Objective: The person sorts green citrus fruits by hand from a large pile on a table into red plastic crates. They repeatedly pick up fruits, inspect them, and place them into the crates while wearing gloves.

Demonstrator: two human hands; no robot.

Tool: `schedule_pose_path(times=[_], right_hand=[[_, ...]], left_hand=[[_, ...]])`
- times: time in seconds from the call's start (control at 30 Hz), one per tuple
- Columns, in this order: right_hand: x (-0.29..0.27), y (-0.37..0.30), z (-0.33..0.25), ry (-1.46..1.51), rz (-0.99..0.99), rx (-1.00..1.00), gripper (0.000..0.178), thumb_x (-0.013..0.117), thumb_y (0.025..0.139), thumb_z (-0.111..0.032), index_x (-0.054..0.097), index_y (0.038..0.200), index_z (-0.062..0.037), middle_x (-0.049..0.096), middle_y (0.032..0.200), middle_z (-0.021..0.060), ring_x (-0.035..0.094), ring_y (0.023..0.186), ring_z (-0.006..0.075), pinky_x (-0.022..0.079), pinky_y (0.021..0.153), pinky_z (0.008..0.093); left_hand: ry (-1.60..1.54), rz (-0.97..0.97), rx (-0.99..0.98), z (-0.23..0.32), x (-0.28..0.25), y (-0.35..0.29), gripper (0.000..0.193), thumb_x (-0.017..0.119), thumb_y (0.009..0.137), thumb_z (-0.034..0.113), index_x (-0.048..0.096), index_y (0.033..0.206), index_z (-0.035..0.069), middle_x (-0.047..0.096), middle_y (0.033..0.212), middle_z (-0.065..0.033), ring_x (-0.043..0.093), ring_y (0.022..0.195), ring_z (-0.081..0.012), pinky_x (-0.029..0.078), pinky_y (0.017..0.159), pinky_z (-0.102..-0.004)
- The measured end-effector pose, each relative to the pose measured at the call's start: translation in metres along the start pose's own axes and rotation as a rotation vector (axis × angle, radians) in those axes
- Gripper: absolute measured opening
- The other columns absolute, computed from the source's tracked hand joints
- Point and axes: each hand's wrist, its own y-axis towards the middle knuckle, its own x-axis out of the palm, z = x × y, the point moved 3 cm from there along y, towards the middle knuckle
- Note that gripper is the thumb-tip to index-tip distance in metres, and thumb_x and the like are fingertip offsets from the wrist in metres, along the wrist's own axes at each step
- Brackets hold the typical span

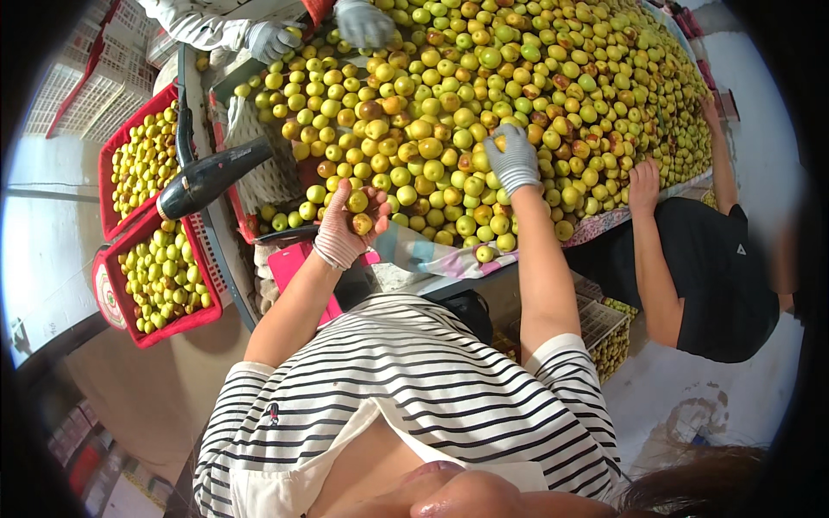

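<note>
A big heap of yellow-green jujubes [423, 129], some with brown patches, covers the table in front of me. My left hand [345, 223], in a striped glove with bare fingers, is palm up at the near left edge of the heap. Its fingers curl around a couple of jujubes [361, 224]. Reaching into the middle of the heap, my right hand [515, 158] wears a grey knitted glove. Its fingers are bent downward around a yellow jujube [500, 142], partly hidden by the glove.
Left of the table, two red baskets [205, 293] hold sorted-looking jujubes. A black hair dryer [216, 177] juts out by the table's left edge. Across the heap is a co-worker's gloved hand [364, 23]; another person's bare hand [643, 186] rests at the right.
</note>
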Motion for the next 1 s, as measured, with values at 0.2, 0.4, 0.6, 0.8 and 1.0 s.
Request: schedule_pose_path(times=[0.2,0.4,0.6,0.8,1.0], right_hand=[[0.069,-0.109,-0.138,0.246,-0.109,-0.484,0.053,0.054,0.09,-0.061,0.06,0.111,-0.012,0.062,0.102,0.0133,0.064,0.097,0.0333,0.052,0.084,0.0433],[0.072,-0.061,-0.14,0.144,0.005,-0.278,0.032,0.054,0.094,-0.031,0.052,0.12,-0.0109,0.057,0.113,0.0175,0.066,0.088,0.0386,0.055,0.08,0.0483],[0.113,-0.045,-0.146,-0.023,-0.174,-0.151,0.032,0.06,0.09,-0.025,0.051,0.115,-0.0076,0.054,0.117,0.0203,0.065,0.096,0.0369,0.054,0.083,0.0457],[0.075,-0.058,-0.165,0.464,-0.044,-0.609,0.042,0.057,0.094,-0.028,0.052,0.129,-0.0069,0.058,0.123,0.0204,0.06,0.108,0.0378,0.048,0.095,0.0442],[0.048,0.013,-0.083,-0.142,-0.078,-0.167,0.045,0.06,0.092,-0.028,0.05,0.131,-0.0083,0.059,0.122,0.0186,0.06,0.11,0.0338,0.047,0.097,0.0443]], left_hand=[[-0.098,-0.107,-0.063,-0.012,0.003,-0.01,0.055,0.061,0.09,0.054,0.06,0.119,0.007,0.059,0.127,-0.016,0.061,0.114,-0.0334,0.058,0.086,-0.0509],[-0.219,-0.09,-0.017,0.014,-0.018,-0.036,0.051,0.061,0.089,0.055,0.06,0.098,0.004,0.057,0.127,-0.0188,0.054,0.122,-0.0405,0.059,0.083,-0.0517],[0.06,-0.041,0.075,0.051,-0.012,-0.009,0.04,0.065,0.09,0.043,0.06,0.083,0.004,0.065,0.107,-0.014,0.064,0.104,-0.0323,0.062,0.069,-0.0419],[0.305,-0.135,-0.065,0.065,-0.007,0.03,0.059,0.062,0.093,0.031,0.041,0.145,0.012,0.061,0.118,-0.0151,0.067,0.092,-0.0255,0.058,0.053,-0.0332],[0.065,-0.268,-0.096,0.061,0.003,0.027,0.056,0.06,0.094,0.028,0.039,0.143,0.012,0.055,0.125,-0.0206,0.062,0.104,-0.0327,0.059,0.053,-0.0354]])
